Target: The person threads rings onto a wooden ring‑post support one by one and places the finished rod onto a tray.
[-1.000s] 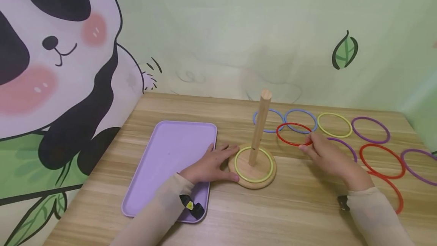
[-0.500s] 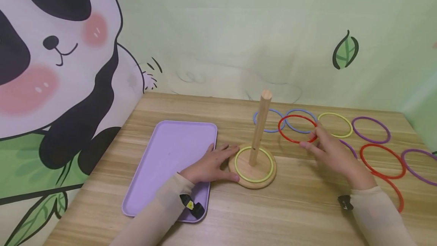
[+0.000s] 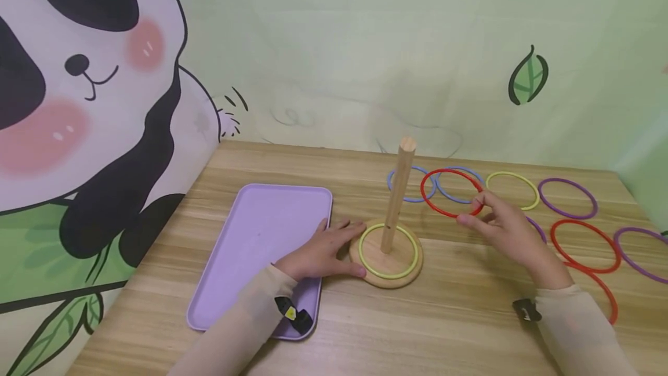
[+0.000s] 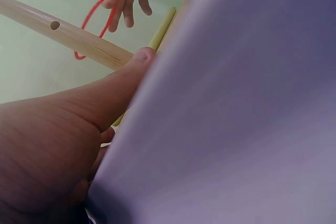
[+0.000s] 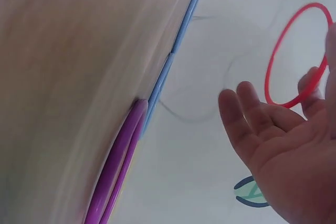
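Note:
In the head view my right hand [image 3: 503, 231] pinches the near right edge of a thin red ring [image 3: 422, 191] between thumb and forefinger. The ring is held above the table, right of an upright wooden peg [image 3: 398, 196]. In the right wrist view the other fingers [image 5: 239, 121] of that hand extend away from the ring. My left hand [image 3: 320, 253] lies with fingers spread at the left edge of the round wooden base [image 3: 374, 257], its thumb and forefinger touching it. A yellow ring [image 3: 390, 277] lies flat on the base around the peg.
Left of the base lies a purple tray [image 3: 276, 219], partly under my left forearm. Two blue rings [image 3: 388, 181], a yellow ring [image 3: 512, 173], several purple rings [image 3: 566, 180] and two red rings [image 3: 584, 221] lie flat on the wooden table's right side. A painted wall [image 3: 334, 45] stands behind.
The right hand has raised the red ring, first shifting it right and then slightly back left towards the peg. My left hand, the peg and the tray keep their places.

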`<state>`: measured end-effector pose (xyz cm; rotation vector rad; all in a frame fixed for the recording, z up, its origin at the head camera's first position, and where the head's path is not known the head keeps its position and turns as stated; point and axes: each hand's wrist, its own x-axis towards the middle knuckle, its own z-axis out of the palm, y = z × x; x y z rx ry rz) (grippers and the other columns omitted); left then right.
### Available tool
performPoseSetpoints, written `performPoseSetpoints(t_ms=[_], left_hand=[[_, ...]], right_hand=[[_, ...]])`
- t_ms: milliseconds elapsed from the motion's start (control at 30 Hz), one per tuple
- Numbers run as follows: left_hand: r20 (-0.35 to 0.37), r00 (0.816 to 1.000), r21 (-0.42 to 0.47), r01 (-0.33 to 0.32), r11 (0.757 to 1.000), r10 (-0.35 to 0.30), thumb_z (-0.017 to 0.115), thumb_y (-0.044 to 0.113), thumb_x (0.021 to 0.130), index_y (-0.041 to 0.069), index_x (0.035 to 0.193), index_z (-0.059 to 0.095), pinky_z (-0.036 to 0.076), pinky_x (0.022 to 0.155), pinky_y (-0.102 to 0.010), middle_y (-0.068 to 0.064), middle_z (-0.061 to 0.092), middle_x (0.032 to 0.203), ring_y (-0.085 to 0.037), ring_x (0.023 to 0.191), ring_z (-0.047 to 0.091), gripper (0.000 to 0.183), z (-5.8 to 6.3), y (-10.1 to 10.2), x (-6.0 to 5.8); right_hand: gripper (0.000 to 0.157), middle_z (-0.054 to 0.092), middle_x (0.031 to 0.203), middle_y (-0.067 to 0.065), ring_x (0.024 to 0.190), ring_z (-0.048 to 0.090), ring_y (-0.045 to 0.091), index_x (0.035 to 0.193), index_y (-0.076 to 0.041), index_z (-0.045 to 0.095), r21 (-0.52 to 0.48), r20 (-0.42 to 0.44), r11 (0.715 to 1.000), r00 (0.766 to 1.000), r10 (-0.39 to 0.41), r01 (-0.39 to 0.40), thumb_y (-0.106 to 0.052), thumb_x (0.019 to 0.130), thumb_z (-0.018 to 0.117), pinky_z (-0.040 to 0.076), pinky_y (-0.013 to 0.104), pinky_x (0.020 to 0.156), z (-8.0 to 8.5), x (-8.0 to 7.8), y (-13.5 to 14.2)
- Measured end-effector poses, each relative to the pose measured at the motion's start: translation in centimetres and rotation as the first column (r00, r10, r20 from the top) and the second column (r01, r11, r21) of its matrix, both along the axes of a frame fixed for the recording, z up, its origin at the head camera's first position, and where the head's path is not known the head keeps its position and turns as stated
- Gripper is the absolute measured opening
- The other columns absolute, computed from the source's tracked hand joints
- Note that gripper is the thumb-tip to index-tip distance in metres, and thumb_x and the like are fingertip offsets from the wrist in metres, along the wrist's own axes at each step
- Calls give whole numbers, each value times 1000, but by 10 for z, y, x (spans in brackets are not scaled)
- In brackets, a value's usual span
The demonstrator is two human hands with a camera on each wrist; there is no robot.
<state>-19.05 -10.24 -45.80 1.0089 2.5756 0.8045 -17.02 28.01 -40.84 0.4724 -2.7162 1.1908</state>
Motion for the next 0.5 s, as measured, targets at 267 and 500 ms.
performPoseSetpoints(t_ms=[267, 500], left_hand=[[4, 1000, -3, 3, 1000, -3, 82, 51, 90, 9, 165, 36, -6, 125, -66, -12, 37, 168, -39, 159, 21, 97, 0, 0, 0], [3, 1000, 5, 6, 1000, -6, 82, 50, 90, 9, 165, 36, -6, 125, -66, -12, 37, 168, -39, 159, 21, 97, -1, 0, -1]], right_hand=[[22, 69, 106, 12, 81, 67, 15, 95, -9, 57, -5, -104, 996, 990, -93, 93, -18, 99, 76, 53, 25, 69, 4, 2, -2], [32, 73, 121, 24, 94, 63, -1, 91, -6, 55, -46, -150, 995, 984, -93, 87, -14, 90, 86, 52, 14, 73, 6, 1, -4]])
